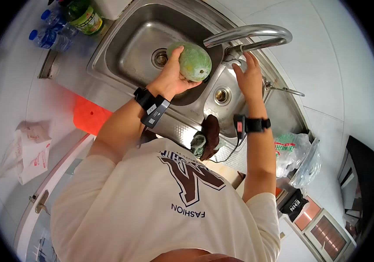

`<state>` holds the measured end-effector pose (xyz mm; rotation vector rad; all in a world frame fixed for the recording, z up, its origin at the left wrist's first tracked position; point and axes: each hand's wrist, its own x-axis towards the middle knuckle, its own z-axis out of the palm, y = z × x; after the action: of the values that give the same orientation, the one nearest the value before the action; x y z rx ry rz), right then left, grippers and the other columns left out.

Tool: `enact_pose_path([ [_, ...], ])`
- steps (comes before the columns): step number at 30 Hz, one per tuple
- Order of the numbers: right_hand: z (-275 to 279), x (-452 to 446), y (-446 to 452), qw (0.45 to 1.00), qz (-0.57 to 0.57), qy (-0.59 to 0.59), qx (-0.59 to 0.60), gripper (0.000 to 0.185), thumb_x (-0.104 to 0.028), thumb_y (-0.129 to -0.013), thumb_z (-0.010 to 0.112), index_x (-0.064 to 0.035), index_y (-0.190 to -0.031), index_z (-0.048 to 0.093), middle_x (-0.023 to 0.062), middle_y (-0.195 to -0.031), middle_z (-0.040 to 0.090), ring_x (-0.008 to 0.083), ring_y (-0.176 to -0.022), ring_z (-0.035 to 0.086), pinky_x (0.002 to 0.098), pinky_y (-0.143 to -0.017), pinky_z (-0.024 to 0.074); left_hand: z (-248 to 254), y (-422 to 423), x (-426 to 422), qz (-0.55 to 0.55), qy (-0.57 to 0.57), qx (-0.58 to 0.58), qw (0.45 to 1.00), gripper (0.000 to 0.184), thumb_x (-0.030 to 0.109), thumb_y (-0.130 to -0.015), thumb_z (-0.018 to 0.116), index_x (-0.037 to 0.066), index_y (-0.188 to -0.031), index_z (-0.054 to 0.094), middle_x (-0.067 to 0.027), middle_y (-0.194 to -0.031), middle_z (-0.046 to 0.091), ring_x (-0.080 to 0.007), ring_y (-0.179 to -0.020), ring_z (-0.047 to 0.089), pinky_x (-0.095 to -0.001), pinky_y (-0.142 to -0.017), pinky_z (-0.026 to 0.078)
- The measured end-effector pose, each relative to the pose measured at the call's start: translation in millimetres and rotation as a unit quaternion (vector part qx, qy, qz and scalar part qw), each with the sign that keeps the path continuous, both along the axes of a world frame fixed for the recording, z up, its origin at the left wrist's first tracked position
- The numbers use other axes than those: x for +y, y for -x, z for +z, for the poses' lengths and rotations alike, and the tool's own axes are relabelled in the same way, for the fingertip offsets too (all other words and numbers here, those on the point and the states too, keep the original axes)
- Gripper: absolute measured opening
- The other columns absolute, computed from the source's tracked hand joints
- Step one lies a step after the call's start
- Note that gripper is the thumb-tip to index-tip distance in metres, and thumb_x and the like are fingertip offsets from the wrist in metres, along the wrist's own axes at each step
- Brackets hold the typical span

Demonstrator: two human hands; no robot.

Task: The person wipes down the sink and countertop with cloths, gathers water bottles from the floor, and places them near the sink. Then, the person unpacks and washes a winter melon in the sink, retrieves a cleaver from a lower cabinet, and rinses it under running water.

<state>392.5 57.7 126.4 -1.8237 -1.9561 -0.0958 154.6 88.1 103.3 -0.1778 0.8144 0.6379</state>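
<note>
My left hand [171, 78] holds a green gourd-like fruit [193, 62] over the large sink basin [130, 56], palm beneath it and thumb on its upper side. The fruit has a pale yellow patch and a dark spot at one end. My right hand [250, 78] is at the base of the chrome faucet [257, 32], thumb and fingers apart. Its fingertips are close to the faucet's handle [234, 56]; whether they touch it cannot be made out. No water stream shows at the spout.
A small basin [211, 107] with a drain adjoins the large one. A dark cloth [211, 131] hangs over the front sink edge. Bottles [49, 39] stand at the upper left. A second thin tap [287, 91] and plastic bags [294, 153] are on the right.
</note>
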Motion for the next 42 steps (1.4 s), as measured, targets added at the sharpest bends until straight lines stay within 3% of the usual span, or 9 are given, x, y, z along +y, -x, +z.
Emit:
enact_pose_path([
  [4, -22, 21, -5, 0.982, -0.072, 0.173, 0.015, 0.038, -0.028, -0.085, 0.067, -0.0089, -0.118, 0.064, 0.0202, -0.096, 0.069, 0.0384, -0.091, 0.065, 0.0468, -0.078, 0.0525, 2, -3, 10, -0.017, 0.002, -0.011, 1.0, 0.068, 0.059, -0.087, 0.055, 0.014, -0.138, 0.045, -0.014, -0.142, 0.045, -0.0346, -0.13, 0.044, -0.0568, -0.107, 0.032],
  [8, -28, 18, 2, 0.983, -0.102, 0.15, -0.007, 0.022, -0.028, -0.09, 0.061, -0.0128, -0.1, 0.072, 0.0174, -0.09, 0.069, 0.0381, -0.083, 0.066, 0.047, -0.073, 0.0529, -1, -4, 16, -0.02, 0.005, -0.022, 1.0, 0.07, 0.06, -0.087, 0.055, 0.014, -0.139, 0.044, -0.0141, -0.142, 0.046, -0.0345, -0.13, 0.044, -0.0559, -0.107, 0.033],
  [17, -24, 3, 15, 0.969, -0.094, 0.219, -0.067, 0.026, -0.024, -0.089, 0.062, -0.0145, -0.112, 0.067, 0.0145, -0.09, 0.07, 0.036, -0.083, 0.067, 0.0469, -0.072, 0.053, -12, -9, 20, -0.013, 0.026, -0.004, 1.0, 0.07, 0.061, -0.087, 0.055, 0.013, -0.137, 0.046, -0.0143, -0.14, 0.047, -0.034, -0.129, 0.044, -0.0546, -0.108, 0.033],
  [20, -28, 1, 19, 0.999, 0.009, 0.003, -0.039, 0.024, -0.018, -0.086, 0.068, -0.0097, -0.109, 0.07, 0.0151, -0.109, 0.069, 0.034, -0.098, 0.065, 0.0423, -0.082, 0.0519, -6, -9, 20, -0.015, 0.004, 0.032, 0.999, 0.065, 0.062, -0.088, 0.05, 0.014, -0.131, 0.051, -0.0111, -0.135, 0.052, -0.0327, -0.124, 0.048, -0.0539, -0.104, 0.035],
  [23, -3, -16, 53, 0.998, -0.002, 0.026, 0.055, 0.028, -0.012, -0.082, 0.072, -0.0086, -0.109, 0.069, 0.012, -0.113, 0.067, 0.032, -0.105, 0.062, 0.0408, -0.087, 0.0499, -13, -6, 19, -0.016, -0.012, 0.023, 1.0, 0.063, 0.062, -0.089, 0.047, 0.014, -0.129, 0.052, -0.0098, -0.132, 0.054, -0.0317, -0.12, 0.05, -0.0528, -0.101, 0.038],
  [25, -12, -25, 72, 0.989, 0.025, 0.02, 0.143, 0.026, -0.009, -0.077, 0.077, -0.007, -0.103, 0.07, 0.0108, -0.103, 0.069, 0.0264, -0.08, 0.066, 0.0343, -0.071, 0.0538, -19, -6, 17, -0.01, -0.011, 0.018, 1.0, 0.063, 0.062, -0.09, 0.045, 0.014, -0.129, 0.052, -0.0098, -0.13, 0.055, -0.0309, -0.118, 0.051, -0.0522, -0.099, 0.039],
  [30, -19, -29, 119, 0.951, -0.042, 0.072, 0.299, 0.02, -0.009, -0.076, 0.077, -0.0027, -0.093, 0.069, 0.0126, -0.089, 0.066, 0.0254, -0.072, 0.065, 0.0344, -0.062, 0.0524, -21, 4, 13, -0.012, 0.001, 0.022, 1.0, 0.065, 0.063, -0.091, 0.041, 0.014, -0.132, 0.052, -0.0108, -0.13, 0.055, -0.0294, -0.119, 0.051, -0.0515, -0.097, 0.041],
  [37, -32, -26, 128, 0.969, -0.04, 0.042, 0.239, 0.014, -0.008, -0.079, 0.076, -0.0017, -0.09, 0.069, 0.0114, -0.083, 0.066, 0.021, -0.067, 0.067, 0.0309, -0.063, 0.0534, -27, 12, 7, -0.007, -0.01, 0.028, 1.0, 0.067, 0.063, -0.092, 0.04, 0.011, -0.132, 0.049, -0.0128, -0.13, 0.054, -0.0304, -0.118, 0.052, -0.0526, -0.098, 0.042],
  [42, -31, -29, 130, 0.955, -0.032, 0.049, 0.291, 0.012, -0.006, -0.077, 0.074, -0.0035, -0.085, 0.066, 0.0133, -0.082, 0.066, 0.0321, -0.073, 0.065, 0.0381, -0.062, 0.0537, -24, 11, 4, 0.005, -0.021, 0.017, 1.0, 0.067, 0.062, -0.092, 0.041, 0.009, -0.132, 0.048, -0.0146, -0.13, 0.053, -0.031, -0.118, 0.052, -0.0525, -0.098, 0.043],
])
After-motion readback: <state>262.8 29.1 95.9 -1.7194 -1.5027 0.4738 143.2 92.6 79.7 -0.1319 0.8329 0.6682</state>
